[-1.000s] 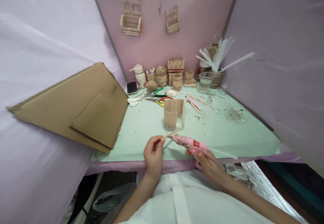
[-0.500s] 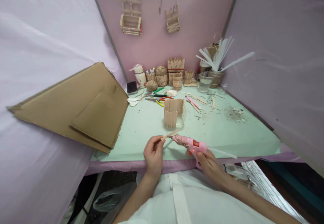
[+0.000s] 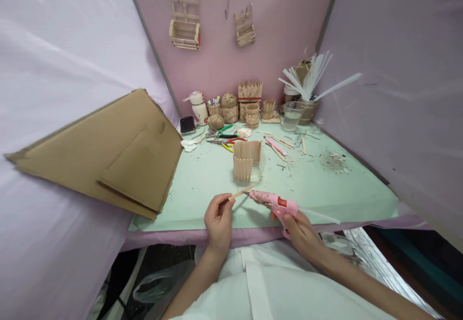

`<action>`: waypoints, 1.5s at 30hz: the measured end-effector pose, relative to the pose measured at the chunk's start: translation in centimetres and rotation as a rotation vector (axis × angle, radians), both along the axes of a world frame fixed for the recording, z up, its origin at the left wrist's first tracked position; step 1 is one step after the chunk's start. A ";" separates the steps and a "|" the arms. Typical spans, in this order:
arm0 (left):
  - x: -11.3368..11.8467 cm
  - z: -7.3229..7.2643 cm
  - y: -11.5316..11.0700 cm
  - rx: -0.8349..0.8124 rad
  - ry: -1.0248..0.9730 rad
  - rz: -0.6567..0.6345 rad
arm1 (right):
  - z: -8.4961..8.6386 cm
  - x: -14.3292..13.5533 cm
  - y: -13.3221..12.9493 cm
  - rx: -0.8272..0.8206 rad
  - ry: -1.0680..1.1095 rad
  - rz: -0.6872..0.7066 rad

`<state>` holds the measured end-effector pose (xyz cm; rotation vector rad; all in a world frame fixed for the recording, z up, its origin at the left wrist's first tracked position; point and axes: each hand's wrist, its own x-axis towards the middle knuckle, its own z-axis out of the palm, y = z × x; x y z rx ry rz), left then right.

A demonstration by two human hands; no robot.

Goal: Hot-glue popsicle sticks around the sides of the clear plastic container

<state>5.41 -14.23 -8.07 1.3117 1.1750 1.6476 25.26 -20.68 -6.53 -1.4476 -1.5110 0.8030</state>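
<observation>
One thin wooden stick point(image 3: 236, 195) is pinched between the fingers of the left hand point(image 3: 219, 220), above the near part of the pale green counter point(image 3: 325, 195). The right hand point(image 3: 303, 235) has its fingers curled around the handle of a pink glue gun point(image 3: 267, 199), whose tip points left at the stick; I cannot tell whether they touch. Just beyond, a box point(image 3: 243, 169) partly walled with upright sticks stands on the counter. Farther off lie pliers point(image 3: 227, 136), with a pink cutter point(image 3: 275, 146) to their right.
</observation>
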 end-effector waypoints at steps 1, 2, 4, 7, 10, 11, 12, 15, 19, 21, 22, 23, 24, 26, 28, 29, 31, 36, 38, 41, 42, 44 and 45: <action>0.0 0.0 0.0 -0.002 0.000 -0.002 | 0.0 0.1 0.0 -0.004 -0.003 -0.008; 0.0 0.0 0.0 -0.003 0.000 -0.002 | 0.0 0.1 0.0 -0.004 -0.008 -0.011; 0.0 0.0 0.0 -0.001 0.000 -0.001 | 0.1 0.1 0.0 0.003 -0.020 -0.016; 0.0 0.0 0.0 0.011 -0.007 0.005 | 0.0 0.1 0.0 0.010 -0.026 -0.017; 0.0 0.0 0.1 0.022 -0.013 0.008 | 0.0 0.0 0.0 0.016 -0.020 -0.022; 0.0 0.0 0.1 0.025 -0.014 0.008 | 0.0 0.0 0.0 0.014 -0.015 -0.023; 0.0 -0.1 0.1 0.028 -0.014 0.007 | 0.0 0.0 0.0 0.008 -0.008 -0.024; 0.0 -0.1 0.2 0.030 -0.014 0.009 | 0.1 0.0 0.0 0.005 0.001 -0.036; -0.1 -0.1 0.1 0.028 -0.017 0.008 | 0.2 0.2 0.1 0.007 -0.002 -0.048; -0.1 -0.1 0.1 0.025 -0.014 0.005 | 0.1 0.5 0.2 -0.019 0.006 -0.054; -0.1 -0.2 0.1 0.023 -0.012 0.005 | 0.0 0.6 0.2 -0.030 0.006 -0.061; -0.1 -0.2 0.1 0.020 -0.009 0.005 | 0.0 0.7 0.2 -0.039 0.002 -0.069; -0.1 -0.2 0.1 0.017 -0.007 0.005 | 0.0 0.8 0.2 -0.048 -0.003 -0.075; -0.1 -0.2 0.1 0.013 -0.004 0.004 | 0.1 0.9 0.2 -0.067 -0.002 -0.082; -0.1 -0.3 0.1 0.013 -0.003 0.002 | 0.2 0.9 0.2 -0.087 0.009 -0.083; -0.1 -0.3 0.1 0.015 -0.003 0.002 | 0.1 0.9 0.3 -0.094 0.014 -0.083; -0.1 -0.3 0.1 0.019 -0.004 0.008 | 0.0 0.9 0.3 -0.096 0.021 -0.086; -0.1 -0.3 0.1 0.012 0.000 0.013 | -0.4 0.9 0.4 -0.099 0.016 -0.092; -0.1 -0.3 0.1 0.014 -0.002 0.014 | -0.3 0.9 0.4 -0.102 0.006 -0.098; 0.0 -0.3 0.2 0.020 -0.010 0.015 | 0.0 0.9 0.4 -0.112 -0.009 -0.110; 0.0 -0.3 0.2 0.022 -0.010 0.013 | 0.1 0.9 0.4 -0.117 -0.014 -0.111; 0.0 -0.3 0.2 0.024 -0.007 0.013 | 0.1 1.0 0.4 -0.115 -0.024 -0.111; -0.1 -0.4 0.2 0.022 -0.005 0.011 | 0.2 1.0 0.4 -0.114 -0.031 -0.109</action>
